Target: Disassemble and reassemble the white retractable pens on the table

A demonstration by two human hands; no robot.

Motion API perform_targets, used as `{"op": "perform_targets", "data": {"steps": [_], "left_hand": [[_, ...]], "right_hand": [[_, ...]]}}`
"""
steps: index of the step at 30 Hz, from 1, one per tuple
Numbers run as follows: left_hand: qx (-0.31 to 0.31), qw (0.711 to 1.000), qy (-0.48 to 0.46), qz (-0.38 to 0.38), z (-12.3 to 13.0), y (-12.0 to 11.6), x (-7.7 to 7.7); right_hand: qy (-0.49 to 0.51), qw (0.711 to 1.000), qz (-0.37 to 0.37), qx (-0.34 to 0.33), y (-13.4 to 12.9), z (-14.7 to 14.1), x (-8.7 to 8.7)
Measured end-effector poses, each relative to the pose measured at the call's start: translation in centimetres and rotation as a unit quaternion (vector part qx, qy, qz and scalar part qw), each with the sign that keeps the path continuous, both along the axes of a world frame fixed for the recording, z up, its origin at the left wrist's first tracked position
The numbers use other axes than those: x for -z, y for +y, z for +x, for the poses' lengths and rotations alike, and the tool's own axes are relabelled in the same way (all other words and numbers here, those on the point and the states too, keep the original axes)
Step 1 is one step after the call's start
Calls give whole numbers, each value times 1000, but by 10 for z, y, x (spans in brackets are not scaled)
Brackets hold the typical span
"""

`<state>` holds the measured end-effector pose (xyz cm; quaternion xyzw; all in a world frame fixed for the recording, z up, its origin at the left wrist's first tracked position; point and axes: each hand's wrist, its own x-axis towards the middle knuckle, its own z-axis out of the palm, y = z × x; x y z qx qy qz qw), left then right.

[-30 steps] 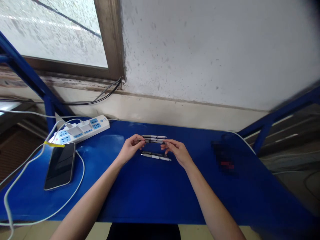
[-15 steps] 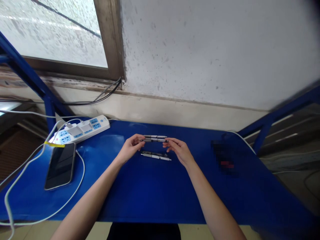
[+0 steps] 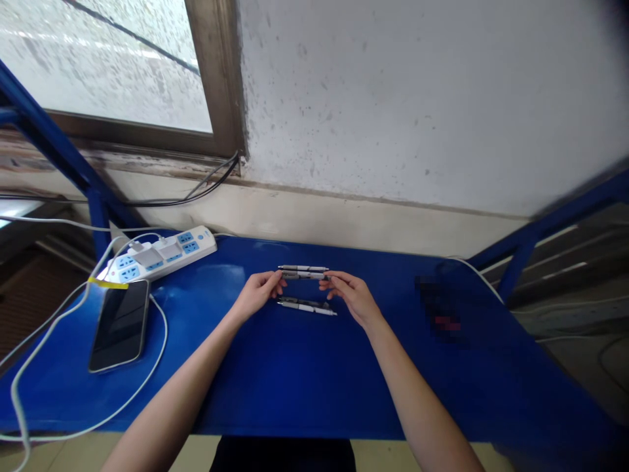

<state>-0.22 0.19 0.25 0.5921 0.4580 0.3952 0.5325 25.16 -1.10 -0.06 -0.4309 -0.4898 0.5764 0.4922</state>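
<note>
Two pens (image 3: 305, 272) lie side by side, level, between my hands, black toward the left and white toward the right. My left hand (image 3: 265, 288) pinches their left end between thumb and fingers. At their right end, my right hand (image 3: 346, 288) has its fingertips closed on them. Nearer to me, another pair of pens (image 3: 305, 306) rests on the blue table (image 3: 304, 373), close together and slightly slanted, touched by neither hand.
A white power strip (image 3: 199, 244) with plugs stands at the back left. In front of it lies a phone (image 3: 119, 326) with a white cable looping around. A blurred dark object (image 3: 439, 308) is on the right. Blue frame bars rise at both sides.
My left hand has shifted slightly down at the pens' left end, so their dark tips show more. My right hand and the nearer pens look unchanged.
</note>
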Motion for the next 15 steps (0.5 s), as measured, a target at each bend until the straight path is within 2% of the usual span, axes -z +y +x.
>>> {"op": "perform_targets", "data": {"steps": [5, 10, 15], "left_hand": [[-4, 999, 1, 38, -1, -1, -1], [-13, 1000, 10, 11, 0, -1, -1], [-8, 999, -23, 23, 0, -1, -2]], "right_hand": [[-4, 1000, 2, 1, 0, 1, 0], [-8, 1000, 4, -4, 0, 0, -1], [-19, 1000, 0, 3, 0, -1, -2]]}}
